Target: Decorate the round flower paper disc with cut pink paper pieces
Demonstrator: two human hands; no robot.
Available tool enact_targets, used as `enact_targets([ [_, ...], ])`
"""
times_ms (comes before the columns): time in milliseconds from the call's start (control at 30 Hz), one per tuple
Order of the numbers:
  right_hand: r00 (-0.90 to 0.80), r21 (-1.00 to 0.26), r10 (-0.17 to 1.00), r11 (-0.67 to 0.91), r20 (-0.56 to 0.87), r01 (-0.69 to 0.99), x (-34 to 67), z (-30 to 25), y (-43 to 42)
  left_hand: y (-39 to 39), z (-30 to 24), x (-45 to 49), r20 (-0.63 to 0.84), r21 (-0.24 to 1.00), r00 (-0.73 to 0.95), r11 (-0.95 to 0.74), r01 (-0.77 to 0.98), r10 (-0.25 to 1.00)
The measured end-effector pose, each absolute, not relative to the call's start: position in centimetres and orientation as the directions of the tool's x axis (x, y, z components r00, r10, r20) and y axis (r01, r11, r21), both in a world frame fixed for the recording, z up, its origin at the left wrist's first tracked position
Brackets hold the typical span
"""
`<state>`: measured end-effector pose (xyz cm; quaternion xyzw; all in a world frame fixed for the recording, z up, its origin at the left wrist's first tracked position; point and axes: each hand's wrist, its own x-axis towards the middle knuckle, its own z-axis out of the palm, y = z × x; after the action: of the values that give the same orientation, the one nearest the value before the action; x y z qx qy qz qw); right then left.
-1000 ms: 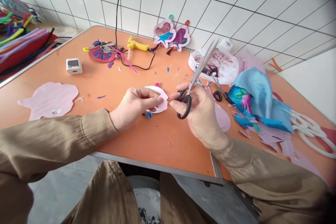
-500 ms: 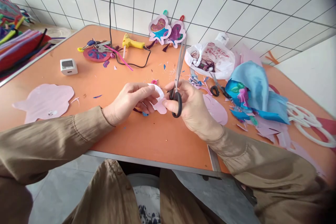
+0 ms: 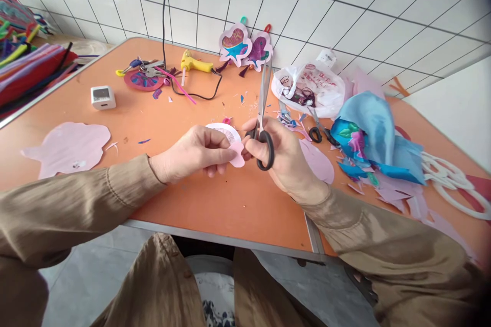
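Observation:
Over the orange table, my left hand pinches a small pink felt piece between thumb and fingers. A pale, curved part of that piece shows behind the fingers. My right hand is closed on black-handled scissors, whose blades point up and away from me. Its fingertips are close beside the pink piece; whether they touch it I cannot tell. A larger pink felt shape lies just beyond the right hand. At the left lies another pink felt cutout.
A yellow glue gun with its cord lies at the back, near keys and a white cube device. Two heart-like ornaments lean on the tiled wall. A plastic bag, blue fabric and second scissors crowd the right.
My left hand has shifted, and its thumb now presses on the pink piece. More of the pale curved part shows. The right hand, still holding the scissors, has moved very slightly.

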<state>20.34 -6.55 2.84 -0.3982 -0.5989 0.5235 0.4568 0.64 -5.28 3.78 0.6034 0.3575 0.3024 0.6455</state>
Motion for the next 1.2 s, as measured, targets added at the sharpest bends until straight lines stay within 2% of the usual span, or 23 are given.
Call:
enact_targets([
  [133,-0.45,-0.974,0.874,0.223,0.185,0.033,22.1,2.6,-6.9,-5.0,3.4,0.5,-0.107,0.989,0.501,0.145,-0.037,0.859],
  [233,-0.583,-0.979,0.802,0.197,0.128,0.056,23.0,2.3,-7.1,-4.9,3.2,0.4,-0.104,0.989,0.482,0.142,-0.043,0.87],
  [333,-0.638,-0.979,0.764,0.189,0.095,0.08,23.3,2.1,-7.0,-4.9,3.2,0.3,-0.094,0.992,0.474,0.123,-0.029,0.876],
  [567,-0.597,-0.988,0.802,0.119,0.038,0.097,23.1,1.7,-7.2,-5.0,3.1,0.2,-0.112,0.993,0.392,0.118,0.009,0.913],
  [833,-0.57,-0.989,0.821,0.109,0.031,0.102,22.1,1.7,-7.8,-5.7,2.6,1.1,-0.18,0.931,0.378,0.282,-0.233,0.908],
  [1000,-0.518,-0.993,0.855,0.062,-0.002,0.105,21.5,1.7,-8.1,-6.1,2.8,1.4,-0.177,0.906,0.366,0.297,-0.302,0.914],
  [1200,-0.523,-0.988,0.852,0.086,0.007,0.126,21.4,1.2,-8.0,-6.3,2.9,1.7,-0.195,0.887,0.342,0.314,-0.338,0.919],
])
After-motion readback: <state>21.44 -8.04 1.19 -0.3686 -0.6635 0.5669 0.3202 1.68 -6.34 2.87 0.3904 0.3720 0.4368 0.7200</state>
